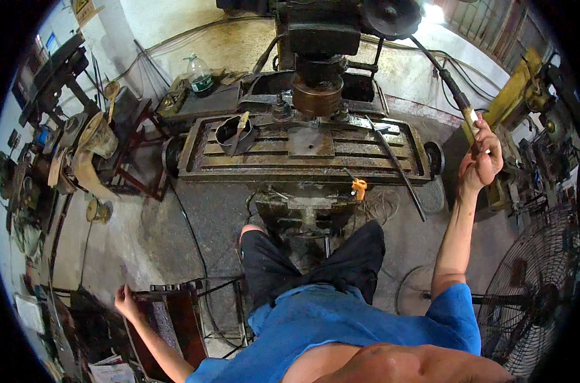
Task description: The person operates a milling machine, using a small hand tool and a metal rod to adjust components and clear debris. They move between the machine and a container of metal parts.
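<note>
My right hand (481, 155) is raised at the right, its fingers closed round the pale end of a long lever (456, 94) that slants down from the upper part of a milling machine (322, 38). Low at the left, my left hand (125, 300) hangs beside a dark bench (184, 319), its fingers loosely curled with nothing visible in them. Between my arms and beyond my knees lies the slotted machine table (213, 166). A flat metal plate (311, 142) sits on it, under the round brown cutter head (316, 93). The cutter's underside is hidden.
A black container with a brush (242, 124) stands on the table's left. A long bar (398, 163) leans over its right front edge, near an orange-handled tool (359, 189). A fan (535, 293) stands at my right; a bucket (98, 135) and a plastic bottle (200, 75) are at the left.
</note>
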Tool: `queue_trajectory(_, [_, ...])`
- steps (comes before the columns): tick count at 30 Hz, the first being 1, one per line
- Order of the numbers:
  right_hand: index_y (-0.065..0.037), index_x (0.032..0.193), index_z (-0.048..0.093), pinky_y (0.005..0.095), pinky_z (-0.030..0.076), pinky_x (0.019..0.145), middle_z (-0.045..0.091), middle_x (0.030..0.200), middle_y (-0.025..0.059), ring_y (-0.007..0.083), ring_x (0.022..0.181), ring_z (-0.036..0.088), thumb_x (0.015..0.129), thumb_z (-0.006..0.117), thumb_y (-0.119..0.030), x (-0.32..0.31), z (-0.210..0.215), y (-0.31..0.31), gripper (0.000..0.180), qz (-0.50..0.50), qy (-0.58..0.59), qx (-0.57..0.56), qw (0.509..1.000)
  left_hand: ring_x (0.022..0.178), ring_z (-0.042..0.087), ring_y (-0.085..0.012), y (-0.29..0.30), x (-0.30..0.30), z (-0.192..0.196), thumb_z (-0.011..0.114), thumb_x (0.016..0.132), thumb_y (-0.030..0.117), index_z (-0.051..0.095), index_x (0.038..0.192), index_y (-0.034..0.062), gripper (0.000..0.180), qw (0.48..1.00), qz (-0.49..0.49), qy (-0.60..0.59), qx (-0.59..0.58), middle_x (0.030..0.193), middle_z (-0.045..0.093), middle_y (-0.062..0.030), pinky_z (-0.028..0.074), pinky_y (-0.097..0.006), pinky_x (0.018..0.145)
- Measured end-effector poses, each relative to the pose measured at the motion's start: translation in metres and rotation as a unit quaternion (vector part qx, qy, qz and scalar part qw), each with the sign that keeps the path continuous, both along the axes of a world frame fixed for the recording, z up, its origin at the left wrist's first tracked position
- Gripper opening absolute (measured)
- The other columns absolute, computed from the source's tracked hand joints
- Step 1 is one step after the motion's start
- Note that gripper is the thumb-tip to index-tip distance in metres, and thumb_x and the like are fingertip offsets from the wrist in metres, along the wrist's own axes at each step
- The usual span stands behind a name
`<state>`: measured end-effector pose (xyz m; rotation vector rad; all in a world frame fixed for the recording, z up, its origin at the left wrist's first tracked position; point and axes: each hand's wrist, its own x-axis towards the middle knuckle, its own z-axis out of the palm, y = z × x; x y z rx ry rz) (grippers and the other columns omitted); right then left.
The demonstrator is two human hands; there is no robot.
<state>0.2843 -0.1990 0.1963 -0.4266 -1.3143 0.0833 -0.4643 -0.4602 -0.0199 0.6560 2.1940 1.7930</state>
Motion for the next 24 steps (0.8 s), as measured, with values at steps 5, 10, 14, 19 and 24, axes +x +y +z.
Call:
queue_trajectory(5, [-0.002, 0.059, 0.041, 0.0537, 0.02, 0.101, 0.049, 0.075, 0.0126, 0.0302, 0.097, 0.049, 0.055, 0.04, -0.002, 0.007, -0.014, 0.001, 0.004, 0.012, -0.011, 0.004, 1.0, 0.05, 0.049, -0.0116, -0.077, -0.027, -0.047, 0.06, 0.078, 0.009, 0.055, 0.085, -0.0065, 0.018, 0.98, 0.037, -0.03, -0.192, 0.065, 0.055, -0.0063, 0.04, -0.029, 0.041])
queue_trajectory(10, [-0.001, 0.06, 0.042, 0.0532, 0.021, 0.1, 0.051, 0.074, 0.0122, 0.0305, 0.094, 0.051, 0.059, 0.044, -0.007, 0.01, -0.025, 0.008, 0.006, 0.006, -0.026, 0.014, 1.0, 0.039, 0.049, -0.0179, -0.116, -0.031, -0.124, 0.058, 0.074, 0.003, 0.053, 0.082, -0.0071, 0.014, 0.972, 0.004, -0.055, -0.227, 0.065, 0.056, -0.0115, 0.039, -0.033, 0.032])
queue_trajectory(14, [-0.001, 0.059, 0.042, 0.0539, 0.022, 0.099, 0.051, 0.072, 0.0126, 0.0308, 0.093, 0.052, 0.059, 0.046, -0.01, 0.013, -0.023, -0.007, 0.01, -0.019, -0.04, 0.027, 0.999, 0.062, 0.057, -0.0266, -0.092, -0.021, -0.143, 0.061, 0.065, 0.003, 0.054, 0.089, -0.0043, 0.026, 0.947, -0.119, 0.062, -0.293, 0.069, 0.057, -0.0131, 0.047, -0.039, 0.054])
queue_trajectory(19, [-0.001, 0.059, 0.041, 0.0536, 0.024, 0.098, 0.052, 0.073, 0.0132, 0.0314, 0.093, 0.052, 0.06, 0.048, -0.012, 0.01, -0.042, 0.017, 0.014, -0.009, -0.024, 0.007, 1.0, 0.064, 0.058, -0.0322, -0.153, -0.078, -0.246, 0.058, 0.073, 0.012, 0.055, 0.095, 0.0011, 0.025, 0.915, -0.165, 0.011, -0.367, 0.073, 0.059, -0.017, 0.049, -0.039, 0.057])
queue_trajectory(24, [0.0, 0.059, 0.042, 0.0518, 0.026, 0.098, 0.053, 0.074, 0.0143, 0.0318, 0.093, 0.052, 0.06, 0.048, -0.012, 0.013, -0.017, -0.001, 0.014, -0.021, -0.03, 0.005, 0.999, 0.061, 0.057, -0.031, -0.104, -0.021, -0.164, 0.058, 0.073, 0.012, 0.055, 0.094, 0.0012, 0.023, 0.892, -0.187, -0.105, -0.398, 0.071, 0.058, -0.0159, 0.048, -0.038, 0.055])
